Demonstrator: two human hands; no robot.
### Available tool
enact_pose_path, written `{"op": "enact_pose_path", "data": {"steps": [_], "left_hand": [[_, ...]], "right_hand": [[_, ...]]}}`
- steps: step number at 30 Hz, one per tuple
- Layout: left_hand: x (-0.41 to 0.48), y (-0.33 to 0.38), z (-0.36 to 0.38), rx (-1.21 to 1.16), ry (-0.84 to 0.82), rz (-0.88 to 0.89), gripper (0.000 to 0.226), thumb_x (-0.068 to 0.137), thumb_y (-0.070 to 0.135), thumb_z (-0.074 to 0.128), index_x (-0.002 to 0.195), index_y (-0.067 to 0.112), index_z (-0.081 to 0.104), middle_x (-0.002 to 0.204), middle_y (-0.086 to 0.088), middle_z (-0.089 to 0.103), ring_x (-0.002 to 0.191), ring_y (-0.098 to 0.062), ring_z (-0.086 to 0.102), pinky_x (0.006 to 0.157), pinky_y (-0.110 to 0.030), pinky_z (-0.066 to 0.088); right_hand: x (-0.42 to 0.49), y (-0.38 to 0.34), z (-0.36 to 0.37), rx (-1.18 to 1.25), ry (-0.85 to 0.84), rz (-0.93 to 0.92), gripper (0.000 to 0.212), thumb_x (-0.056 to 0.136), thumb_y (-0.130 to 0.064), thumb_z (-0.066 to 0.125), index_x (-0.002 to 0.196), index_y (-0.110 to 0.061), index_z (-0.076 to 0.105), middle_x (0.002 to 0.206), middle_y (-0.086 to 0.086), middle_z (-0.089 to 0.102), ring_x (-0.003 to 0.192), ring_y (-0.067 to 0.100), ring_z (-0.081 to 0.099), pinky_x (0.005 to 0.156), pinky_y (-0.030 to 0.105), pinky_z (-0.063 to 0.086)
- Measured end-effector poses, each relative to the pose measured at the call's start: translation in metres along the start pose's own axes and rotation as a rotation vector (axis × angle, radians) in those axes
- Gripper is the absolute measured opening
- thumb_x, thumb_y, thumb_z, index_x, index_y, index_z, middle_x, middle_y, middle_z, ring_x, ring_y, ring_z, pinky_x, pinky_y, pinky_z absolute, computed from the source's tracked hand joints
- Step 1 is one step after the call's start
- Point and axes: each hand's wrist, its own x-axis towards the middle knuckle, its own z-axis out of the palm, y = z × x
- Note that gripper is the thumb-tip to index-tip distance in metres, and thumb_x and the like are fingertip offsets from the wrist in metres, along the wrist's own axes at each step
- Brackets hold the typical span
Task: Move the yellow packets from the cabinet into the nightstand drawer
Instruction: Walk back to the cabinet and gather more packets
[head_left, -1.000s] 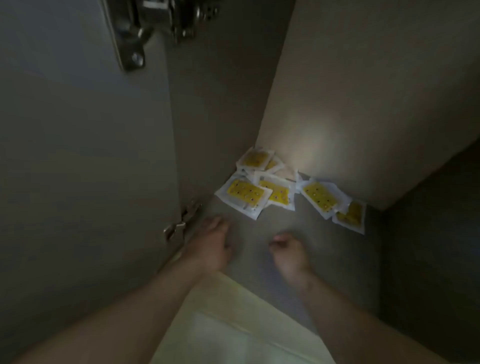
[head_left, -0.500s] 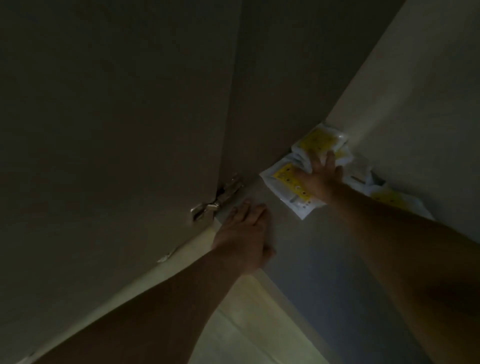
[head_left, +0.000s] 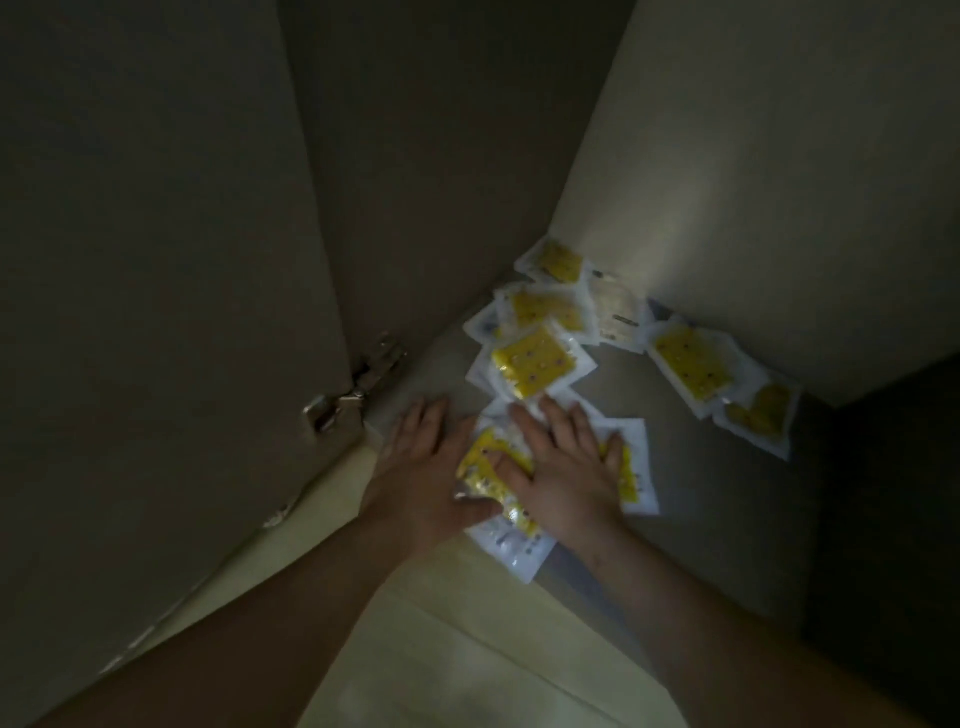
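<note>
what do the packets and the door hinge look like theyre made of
Packets: probably thin plastic film, glossy, with white edges round a yellow fill; the film is crinkled and catches the light. Hinge: bare metal, silvery and shiny, with bright glints. The dim light leaves the exact finish open.

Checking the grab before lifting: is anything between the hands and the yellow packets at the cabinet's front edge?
Nothing visible. The right hand lies flat on the front packets, and the left hand touches them from the left. The cabinet door stands open, off to the left. The nightstand drawer is out of view.
</note>
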Motion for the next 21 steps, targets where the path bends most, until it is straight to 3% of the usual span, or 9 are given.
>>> {"op": "enact_pose_path", "data": {"steps": [2, 5, 7, 9, 11, 13, 15, 17, 21], "left_hand": [[-0.015, 0.000, 0.010, -0.050, 0.074, -0.051, 0.115, 0.045, 0.084, 0.018, 0.147, 0.031, 0.022, 0.158, -0.003, -0.003, 0.146, -0.022, -0.008, 0.117, -0.037, 0.002], [-0.044, 0.007, 0.024, -0.424, 0.299, -0.282, 0.102, 0.052, 0.074, 0.061, 0.141, 0.029, 0.035, 0.154, -0.005, 0.013, 0.143, -0.021, 0.012, 0.112, -0.035, 0.021], [-0.054, 0.017, 0.024, -0.900, 0.248, -0.472, 0.097, 0.065, 0.034, 0.084, 0.144, 0.028, 0.027, 0.147, -0.005, 0.027, 0.133, -0.021, 0.034, 0.104, -0.034, 0.034], [-0.054, 0.021, 0.025, -1.312, 0.138, -0.583, 0.092, 0.073, 0.009, 0.080, 0.145, 0.020, 0.025, 0.133, -0.004, 0.046, 0.110, -0.024, 0.055, 0.087, -0.035, 0.048], [-0.049, 0.018, 0.024, -1.443, 0.086, -0.569, 0.069, 0.075, 0.003, 0.075, 0.135, 0.005, 0.041, 0.121, -0.016, 0.061, 0.095, -0.029, 0.064, 0.074, -0.035, 0.054], [-0.046, 0.016, 0.020, -1.516, 0.047, -0.544, 0.043, 0.078, -0.002, 0.070, 0.118, -0.002, 0.055, 0.110, -0.025, 0.066, 0.091, -0.035, 0.067, 0.078, -0.042, 0.057], [-0.047, 0.015, 0.015, -1.542, 0.038, -0.605, 0.032, 0.080, -0.004, 0.068, 0.111, -0.002, 0.061, 0.106, -0.024, 0.067, 0.094, -0.038, 0.066, 0.085, -0.048, 0.054], [-0.048, 0.011, 0.015, -1.558, 0.064, -0.664, 0.030, 0.080, -0.003, 0.068, 0.109, -0.001, 0.062, 0.105, -0.023, 0.068, 0.092, -0.036, 0.067, 0.085, -0.048, 0.054], [-0.050, 0.009, 0.016, -1.664, -0.013, -0.684, 0.024, 0.086, -0.001, 0.061, 0.110, -0.001, 0.062, 0.108, -0.023, 0.067, 0.093, -0.036, 0.066, 0.087, -0.048, 0.052]], "right_hand": [[-0.023, -0.003, 0.013, 0.013, 0.054, -0.012, 0.082, 0.067, -0.075, -0.003, 0.145, -0.051, 0.007, 0.158, -0.017, -0.003, 0.146, 0.016, -0.011, 0.111, 0.055, -0.011], [-0.045, -0.007, 0.026, 0.067, 0.132, -0.021, 0.084, 0.066, -0.072, -0.005, 0.143, -0.050, 0.019, 0.156, -0.016, 0.009, 0.146, 0.015, -0.004, 0.111, 0.051, -0.013], [-0.054, -0.012, 0.031, 0.122, 0.224, -0.072, 0.079, 0.071, -0.069, 0.005, 0.141, -0.044, 0.032, 0.153, -0.012, 0.024, 0.146, 0.019, 0.009, 0.111, 0.051, -0.008], [-0.058, -0.016, 0.034, 0.241, 0.284, -0.123, 0.074, 0.075, -0.064, 0.019, 0.140, -0.034, 0.041, 0.146, -0.007, 0.039, 0.141, 0.020, 0.025, 0.113, 0.047, 0.000], [-0.060, -0.016, 0.030, 0.511, 0.330, -0.084, 0.068, 0.080, -0.055, 0.039, 0.139, -0.022, 0.043, 0.139, 0.000, 0.046, 0.132, 0.020, 0.037, 0.114, 0.047, 0.018], [-0.058, -0.008, 0.021, 0.694, 0.495, 0.036, 0.059, 0.083, -0.039, 0.056, 0.136, -0.013, 0.046, 0.136, 0.009, 0.048, 0.127, 0.025, 0.042, 0.108, 0.049, 0.032], [-0.054, 0.005, 0.009, 0.566, 0.484, 0.226, 0.062, 0.089, -0.040, 0.054, 0.143, -0.017, 0.036, 0.150, 0.008, 0.032, 0.140, 0.025, 0.025, 0.115, 0.050, 0.018], [-0.048, 0.015, 0.003, 0.455, 0.261, 0.362, 0.061, 0.093, -0.048, 0.043, 0.147, -0.026, 0.023, 0.158, -0.003, 0.014, 0.146, 0.020, 0.004, 0.116, 0.048, 0.003], [-0.052, 0.008, 0.012, 0.449, 0.101, 0.256, 0.060, 0.096, -0.052, 0.028, 0.150, -0.028, 0.015, 0.158, -0.011, 0.009, 0.146, 0.017, -0.008, 0.115, 0.045, -0.010]]}}
